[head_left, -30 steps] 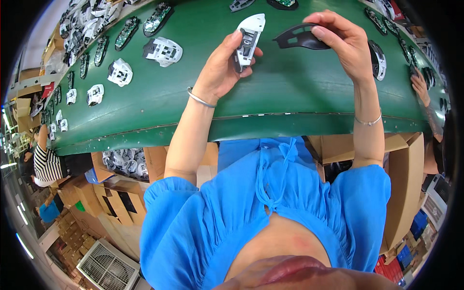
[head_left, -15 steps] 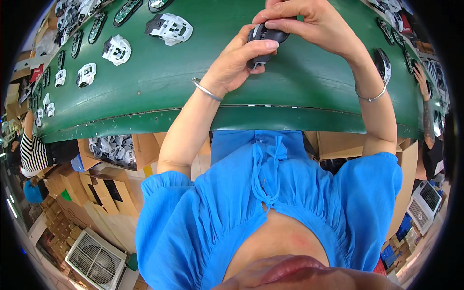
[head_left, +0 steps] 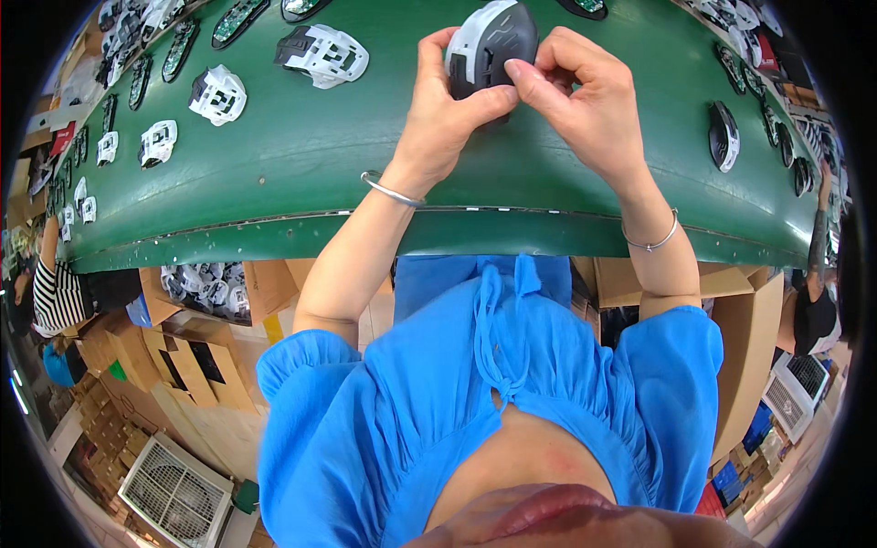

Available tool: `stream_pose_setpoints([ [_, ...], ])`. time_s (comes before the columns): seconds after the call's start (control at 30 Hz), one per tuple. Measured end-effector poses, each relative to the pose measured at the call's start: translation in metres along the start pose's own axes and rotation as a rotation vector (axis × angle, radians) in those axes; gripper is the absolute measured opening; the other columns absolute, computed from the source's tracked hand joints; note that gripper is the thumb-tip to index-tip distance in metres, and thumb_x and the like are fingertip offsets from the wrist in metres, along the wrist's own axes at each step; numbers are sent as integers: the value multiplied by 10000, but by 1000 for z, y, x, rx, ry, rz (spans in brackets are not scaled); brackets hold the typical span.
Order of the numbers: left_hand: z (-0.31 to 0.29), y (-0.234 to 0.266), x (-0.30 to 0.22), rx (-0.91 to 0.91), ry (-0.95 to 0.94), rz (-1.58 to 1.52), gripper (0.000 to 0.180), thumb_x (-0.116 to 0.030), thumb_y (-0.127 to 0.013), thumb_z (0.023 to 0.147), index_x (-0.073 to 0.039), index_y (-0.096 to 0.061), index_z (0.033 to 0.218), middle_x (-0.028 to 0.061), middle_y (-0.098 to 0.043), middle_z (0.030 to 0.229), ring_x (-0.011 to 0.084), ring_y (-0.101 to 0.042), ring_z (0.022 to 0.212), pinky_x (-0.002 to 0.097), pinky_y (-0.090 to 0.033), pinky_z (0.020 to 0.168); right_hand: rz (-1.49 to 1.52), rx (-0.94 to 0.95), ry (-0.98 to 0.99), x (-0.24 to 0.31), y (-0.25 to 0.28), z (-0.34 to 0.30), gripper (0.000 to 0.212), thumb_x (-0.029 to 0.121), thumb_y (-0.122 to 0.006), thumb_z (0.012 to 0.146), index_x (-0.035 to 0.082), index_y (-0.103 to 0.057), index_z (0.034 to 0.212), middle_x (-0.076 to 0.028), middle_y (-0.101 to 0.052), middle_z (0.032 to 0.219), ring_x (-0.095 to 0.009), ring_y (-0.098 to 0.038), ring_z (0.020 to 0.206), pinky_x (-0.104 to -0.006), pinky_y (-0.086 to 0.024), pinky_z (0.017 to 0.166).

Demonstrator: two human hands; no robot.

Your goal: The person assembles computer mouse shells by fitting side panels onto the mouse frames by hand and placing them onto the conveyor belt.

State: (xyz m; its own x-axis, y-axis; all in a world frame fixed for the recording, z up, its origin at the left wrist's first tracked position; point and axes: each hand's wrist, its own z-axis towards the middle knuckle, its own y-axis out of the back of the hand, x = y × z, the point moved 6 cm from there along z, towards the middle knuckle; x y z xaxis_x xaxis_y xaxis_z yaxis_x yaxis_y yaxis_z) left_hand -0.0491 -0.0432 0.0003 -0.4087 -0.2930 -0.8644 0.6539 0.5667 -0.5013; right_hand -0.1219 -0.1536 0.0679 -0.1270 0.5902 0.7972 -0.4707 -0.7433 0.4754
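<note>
A black computer mouse [head_left: 505, 46] with a pale silver-white side is held up over the green work surface. My left hand [head_left: 437, 123] wraps round its left side and lower end, thumb along the near edge. My right hand [head_left: 589, 102] has its thumb pressed on the mouse's lower right, with the other fingers curled beside it. The fingers behind the mouse are hidden. To the left lie white-and-black mouse shells [head_left: 322, 57], one white shell [head_left: 219, 95] closer to me. At the right rests another black-and-white mouse [head_left: 723, 137], apart from my hands.
Long green circuit boards in dark bases [head_left: 181, 49] line the far left of the green work surface [head_left: 301, 173]. An open carton [head_left: 271, 290] of white parts stands below its near edge. Other people sit at both sides, one in a striped top [head_left: 60, 297]. Box fans [head_left: 177, 490] stand lower down.
The mouse has been turned and raised, so its black-and-silver shell faces me. My right hand has come down from above it to its right side. At the right, the other person's hand has drawn back.
</note>
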Motion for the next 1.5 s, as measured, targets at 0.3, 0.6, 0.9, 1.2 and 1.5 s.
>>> stream_pose_setpoints([
  [0.3,-5,-2,-19,-62,-347,337,759,-95,-760,638,-4,-339,1263,127,-474,1149,204,-542,1041,338,-476,883,267,-112,-222,-7,3,-16,228,154,-761,769,9,-587,742,2,-553,700,-60,-510,611,-230,-447,564],
  [0.6,-18,-17,-32,46,-556,684,772,-127,-780,621,0,-388,1274,116,-463,1158,226,-531,1038,339,-463,886,697,30,-376,-5,14,-29,172,111,-726,818,-7,-640,909,-14,-637,810,-62,-602,762,-204,-487,669],
  [0.9,-20,-20,-37,147,-602,763,744,-171,-832,595,13,-498,1235,150,-581,1135,255,-610,994,343,-494,857,446,16,-82,11,32,-17,652,106,-794,698,-23,-516,1273,-129,-609,1183,-201,-584,1099,-325,-462,948],
  [1.2,-27,-24,-25,294,-463,744,719,-187,-829,601,-3,-515,1221,137,-598,1139,241,-623,994,335,-499,864,293,325,-159,2,34,-27,587,77,-826,640,-39,-613,1174,-131,-662,1102,-207,-617,1068,-344,-468,977],
  [1.5,-13,-3,-9,271,-15,780,703,-203,-796,720,28,-478,1303,149,-565,1206,222,-553,1117,331,-438,964,634,193,-635,-52,27,-44,443,126,-741,725,-40,-623,1119,-105,-669,1031,-171,-635,927,-280,-501,829],
])
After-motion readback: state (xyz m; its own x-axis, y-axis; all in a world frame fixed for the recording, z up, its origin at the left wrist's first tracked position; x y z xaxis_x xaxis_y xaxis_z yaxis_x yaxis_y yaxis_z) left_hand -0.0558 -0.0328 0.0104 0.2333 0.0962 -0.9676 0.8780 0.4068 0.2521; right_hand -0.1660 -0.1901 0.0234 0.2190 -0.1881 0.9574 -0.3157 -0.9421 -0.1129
